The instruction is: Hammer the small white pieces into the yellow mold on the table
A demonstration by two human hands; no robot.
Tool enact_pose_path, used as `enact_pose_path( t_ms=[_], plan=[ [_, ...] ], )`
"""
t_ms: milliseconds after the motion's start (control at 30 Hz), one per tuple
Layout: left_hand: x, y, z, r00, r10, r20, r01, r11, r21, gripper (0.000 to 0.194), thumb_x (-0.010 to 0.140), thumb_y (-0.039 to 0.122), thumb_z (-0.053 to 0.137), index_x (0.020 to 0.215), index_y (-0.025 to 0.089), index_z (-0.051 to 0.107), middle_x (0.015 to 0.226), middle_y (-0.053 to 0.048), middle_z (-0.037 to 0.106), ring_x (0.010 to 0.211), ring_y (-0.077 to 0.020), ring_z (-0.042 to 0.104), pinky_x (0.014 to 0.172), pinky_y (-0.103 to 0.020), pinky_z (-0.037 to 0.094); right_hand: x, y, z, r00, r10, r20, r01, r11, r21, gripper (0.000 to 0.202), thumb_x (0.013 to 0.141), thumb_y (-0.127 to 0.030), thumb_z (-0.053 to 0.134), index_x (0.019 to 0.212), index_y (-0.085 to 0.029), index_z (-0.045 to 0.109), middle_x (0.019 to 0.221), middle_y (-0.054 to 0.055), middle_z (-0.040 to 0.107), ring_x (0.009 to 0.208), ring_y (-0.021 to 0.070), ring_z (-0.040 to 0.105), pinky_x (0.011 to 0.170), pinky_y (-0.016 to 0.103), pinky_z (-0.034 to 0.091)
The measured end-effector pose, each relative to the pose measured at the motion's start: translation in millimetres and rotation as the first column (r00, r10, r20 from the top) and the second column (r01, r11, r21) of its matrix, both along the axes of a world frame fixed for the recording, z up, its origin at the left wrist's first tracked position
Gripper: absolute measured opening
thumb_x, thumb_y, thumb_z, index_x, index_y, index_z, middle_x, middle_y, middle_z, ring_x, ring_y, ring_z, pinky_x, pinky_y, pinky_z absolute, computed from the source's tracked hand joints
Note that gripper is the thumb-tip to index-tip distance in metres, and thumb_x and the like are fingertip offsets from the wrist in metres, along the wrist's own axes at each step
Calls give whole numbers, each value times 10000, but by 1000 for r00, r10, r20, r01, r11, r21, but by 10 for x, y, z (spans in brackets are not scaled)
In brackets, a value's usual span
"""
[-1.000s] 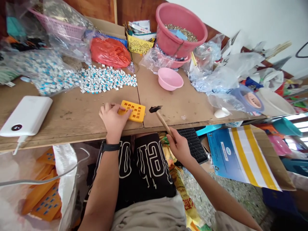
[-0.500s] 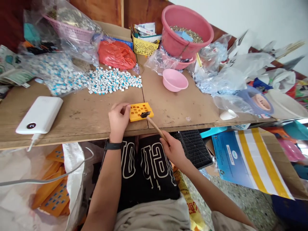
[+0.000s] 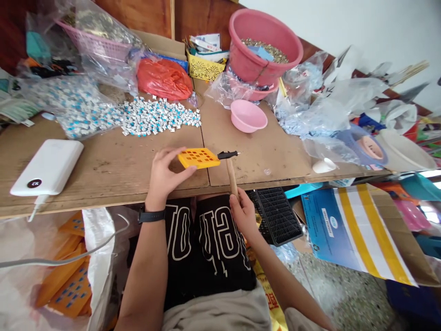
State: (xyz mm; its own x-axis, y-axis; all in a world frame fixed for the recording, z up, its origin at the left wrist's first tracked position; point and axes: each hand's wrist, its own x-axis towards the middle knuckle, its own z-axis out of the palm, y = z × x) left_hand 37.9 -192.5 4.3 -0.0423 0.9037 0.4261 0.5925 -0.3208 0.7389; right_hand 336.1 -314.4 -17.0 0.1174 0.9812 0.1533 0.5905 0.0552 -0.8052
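My left hand (image 3: pixel 166 173) pinches the left end of a yellow plastic plate (image 3: pixel 200 158) with rows of square holes, thumb along the front edge and fingers at the back. The plate looks tilted and slightly raised off the tabletop. My right hand (image 3: pixel 243 209) is closed round the wooden handle of a hammer (image 3: pixel 231 174). Its dark head is just right of the plate and apart from it. Behind the plate lies a heap of small white and blue pieces (image 3: pixel 160 116).
A white power bank (image 3: pixel 48 166) with a cable lies at the left. Behind are a small pink bowl (image 3: pixel 248 116), a large pink tub (image 3: pixel 265 59) and a red bag (image 3: pixel 164 79). A sack (image 3: pixel 99 257) of orange plates stands below left, a cardboard box (image 3: pixel 358 230) below right.
The hammer head has moved off the plate to the right. My left hand has shifted its grip, thumb now along the front, and the plate has tilted up and moved slightly left.
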Motion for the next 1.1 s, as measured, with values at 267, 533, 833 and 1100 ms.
enact_pose_path(
  t_ms=[267, 533, 833, 1100],
  plan=[
    [-64, 54, -92, 981, 88, 174, -104, 991, 83, 773, 974, 692, 826, 1581, 259, 619, 1561, -138, 678, 1412, -335, 689, 1205, -501, 590, -287, -98, -42, 994, -35, -102, 37, 999, 23, 468, 1184, -532, 590, 1433, -171, 753, 1103, 91, 837, 980, 247, 778, 912, 333, 637],
    [11, -56, -17, 940, 305, 156, -340, 881, 329, 1201, 747, 687, 1031, 1696, 244, 443, 1605, -198, 512, 1518, -439, 539, 1269, -647, 516, -266, -75, -82, 984, -91, -151, 94, 996, 9, 523, 1171, -559, 609, 1442, -138, 759, 1168, 120, 865, 1049, 271, 804, 955, 341, 635],
    [167, -108, 70, 906, 418, 68, -409, 821, 398, 1252, 676, 693, 1092, 1654, 233, 459, 1492, -194, 445, 1464, -434, 525, 1276, -687, 508, -312, -85, -77, 993, -65, -102, 64, 998, -16, 503, 1164, -557, 616, 1434, -168, 788, 1090, 110, 878, 964, 291, 812, 869, 347, 630],
    [184, -37, 92, 958, 287, -7, -263, 884, 386, 527, 929, 534, 976, 1259, 245, 685, 1401, -158, 647, 1380, -372, 645, 1204, -602, 561, -289, -51, -152, 987, -92, -132, 93, 996, 8, 534, 1155, -562, 618, 1443, -141, 775, 1152, 128, 884, 1033, 293, 820, 954, 365, 637]
  ],
)
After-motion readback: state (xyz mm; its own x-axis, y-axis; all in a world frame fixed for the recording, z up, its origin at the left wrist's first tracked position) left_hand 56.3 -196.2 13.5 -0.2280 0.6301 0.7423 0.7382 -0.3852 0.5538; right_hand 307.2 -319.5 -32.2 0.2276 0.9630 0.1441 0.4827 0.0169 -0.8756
